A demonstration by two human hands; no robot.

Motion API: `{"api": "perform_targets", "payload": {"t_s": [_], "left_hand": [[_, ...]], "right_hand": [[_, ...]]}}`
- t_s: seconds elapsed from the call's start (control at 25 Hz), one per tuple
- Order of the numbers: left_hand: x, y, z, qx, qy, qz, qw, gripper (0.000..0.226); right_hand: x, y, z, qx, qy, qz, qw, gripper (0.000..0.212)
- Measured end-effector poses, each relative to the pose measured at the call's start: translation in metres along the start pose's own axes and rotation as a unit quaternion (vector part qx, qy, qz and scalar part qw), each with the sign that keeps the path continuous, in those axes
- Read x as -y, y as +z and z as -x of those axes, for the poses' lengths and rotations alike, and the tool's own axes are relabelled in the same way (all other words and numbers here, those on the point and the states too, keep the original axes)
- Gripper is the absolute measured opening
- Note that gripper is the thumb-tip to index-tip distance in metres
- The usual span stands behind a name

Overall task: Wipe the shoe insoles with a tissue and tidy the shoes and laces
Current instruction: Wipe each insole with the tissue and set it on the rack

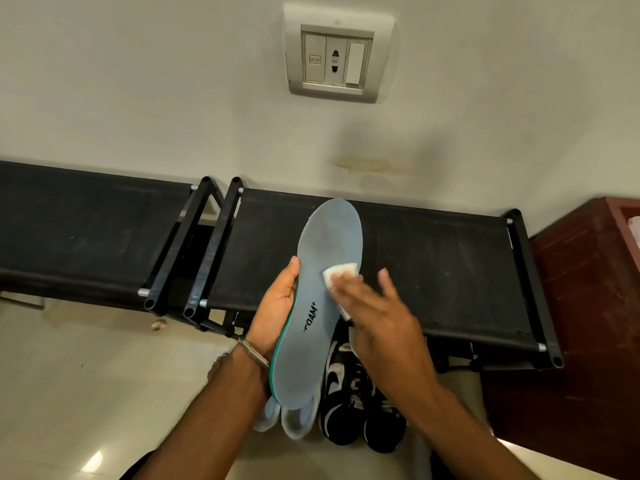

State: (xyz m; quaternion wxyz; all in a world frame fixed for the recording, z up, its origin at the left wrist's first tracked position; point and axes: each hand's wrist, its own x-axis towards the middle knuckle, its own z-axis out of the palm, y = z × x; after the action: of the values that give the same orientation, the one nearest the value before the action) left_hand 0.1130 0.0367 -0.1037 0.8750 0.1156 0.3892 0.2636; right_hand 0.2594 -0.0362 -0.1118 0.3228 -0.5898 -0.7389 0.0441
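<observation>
A black shoe rack (pixel 433 271) runs along the wall, its fabric top shelf bare, with a second rack (pixel 86 230) butted against its left end. On the floor at the front edge of the rack's right half stand two pairs: black-and-white sneakers (pixel 349 403) and, to their left, pale blue shoes (pixel 294 420), toes toward the person, probably parked there so each insole can go back into its own shoe.

The blue-grey insole (pixel 318 296) is held up in the air above the rack's front edge, top face toward the camera, heel end low. The left hand (pixel 277 306) cradles it from behind, thumb hooked over the left rim and the other fingers hidden at the back, which braces the soft foam against wiping pressure. The right hand (pixel 384 320) lies flat across the insole's right side, fingers loosely spread and pressing a folded white tissue (pixel 341 273) against the surface; the hand is motion-blurred, so the exact finger hold on the tissue is hard to tell. The forefoot above the tissue looks slightly scuffed, seemingly not yet wiped.
</observation>
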Motion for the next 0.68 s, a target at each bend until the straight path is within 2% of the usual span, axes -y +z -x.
{"api": "perform_targets", "payload": {"t_s": [0.08,0.16,0.24,0.32,0.44,0.48,0.6,0.68], "left_hand": [[0.0,0.0,-0.002,0.011,0.011,0.0,1.0,0.058],[-0.002,0.004,0.001,0.004,-0.011,0.02,1.0,0.063],[-0.001,0.001,0.001,-0.001,-0.01,0.019,1.0,0.063],[-0.001,0.001,-0.001,0.003,0.013,-0.006,1.0,0.058],[0.0,0.006,0.001,0.003,-0.016,0.037,0.999,0.064],[-0.001,0.007,0.003,-0.001,-0.025,0.041,0.999,0.065],[0.001,0.005,0.0,0.006,0.007,0.018,1.0,0.057],[0.001,0.007,0.0,0.006,-0.003,0.03,1.0,0.059]], "right_hand": [[0.003,0.001,0.002,0.006,0.036,-0.026,0.999,0.037],[0.012,0.002,0.004,0.029,0.008,-0.071,0.997,0.036],[0.007,0.001,0.001,0.037,-0.003,-0.05,0.998,0.034],[-0.002,0.001,-0.001,0.014,0.049,-0.035,0.998,0.043],[0.012,0.002,0.001,0.058,0.053,-0.145,0.986,0.047],[0.014,0.003,0.002,0.072,0.038,-0.149,0.985,0.046],[-0.003,0.004,0.0,0.028,0.049,-0.064,0.996,0.048],[-0.001,0.005,0.001,0.05,0.089,-0.118,0.988,0.054]]}}
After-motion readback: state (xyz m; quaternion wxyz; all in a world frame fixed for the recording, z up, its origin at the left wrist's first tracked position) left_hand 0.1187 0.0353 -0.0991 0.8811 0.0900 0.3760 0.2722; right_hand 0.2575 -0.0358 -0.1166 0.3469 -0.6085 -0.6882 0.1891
